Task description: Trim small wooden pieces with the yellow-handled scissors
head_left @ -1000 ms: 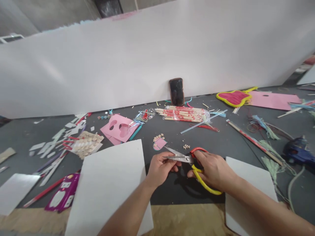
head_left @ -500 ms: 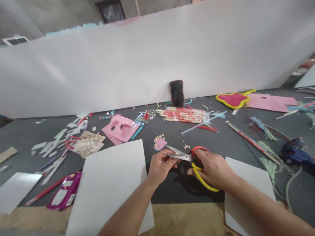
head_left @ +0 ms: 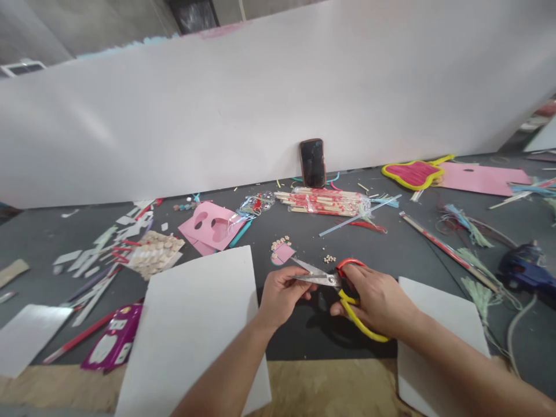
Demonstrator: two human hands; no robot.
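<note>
Along the near edge of a dark table runs a tan strip, partly covered by two white sheets, the larger left sheet and the right sheet. The person's bare forearms reach over these. The right hand is clamped on the handles of a pair of scissors, one red, one yellow; the blades are parted and point left, above the table's middle. The left hand is at the blades, fingers bent in; from here I cannot tell whether they grip anything. A purple packet lies to the left, beside the larger sheet. Just past the blade tips is a small pink piece with pale bits along its upper edge, and right of it a little heap of pale bits. A blue tool lies far right. Farther back are pink sheets with cut-out holes, then a clear-wrapped bundle of sticks. Behind the bundle a phone leans upright against a long white partition.
</note>
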